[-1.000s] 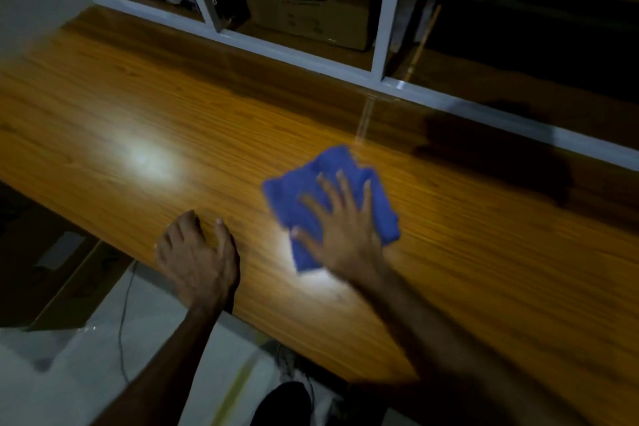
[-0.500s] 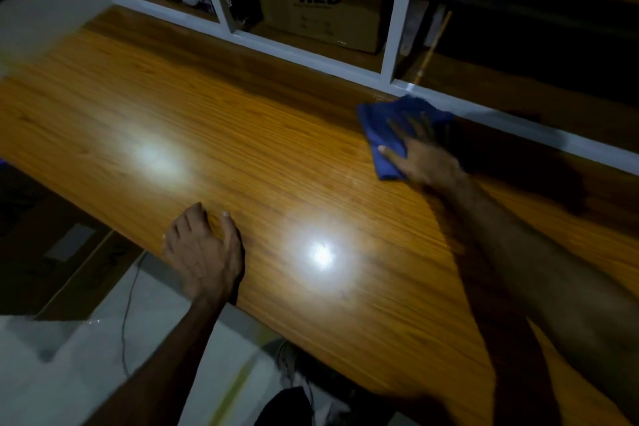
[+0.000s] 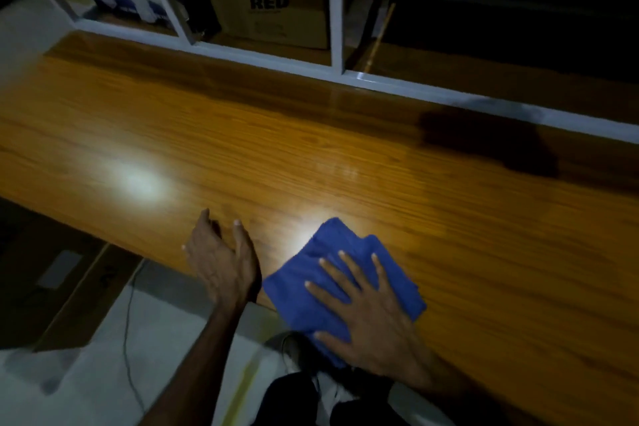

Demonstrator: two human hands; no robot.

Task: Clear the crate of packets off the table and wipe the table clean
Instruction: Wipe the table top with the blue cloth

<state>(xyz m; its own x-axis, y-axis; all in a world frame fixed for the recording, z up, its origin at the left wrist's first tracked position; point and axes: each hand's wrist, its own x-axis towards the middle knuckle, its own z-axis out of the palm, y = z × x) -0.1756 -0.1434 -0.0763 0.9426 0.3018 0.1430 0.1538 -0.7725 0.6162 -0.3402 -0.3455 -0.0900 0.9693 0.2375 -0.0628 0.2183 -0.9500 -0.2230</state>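
No crate of packets is seen anywhere on the wooden table [image 3: 345, 156], so clearing is judged done and wiping under way, the blue cloth [image 3: 349, 284] being pressed flat under the spread right hand [image 3: 370, 315] at the near edge, the left hand [image 3: 221, 259] resting open, empty, just beside it.

tabletop [image 3: 311, 135] wide open across the middle, white frame rail [image 3: 415, 88] blocks the top, cloth [image 3: 332, 273] and both hands lower center

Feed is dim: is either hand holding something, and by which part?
Right hand presses flat on the blue cloth, covering its near half; left hand holds nothing.
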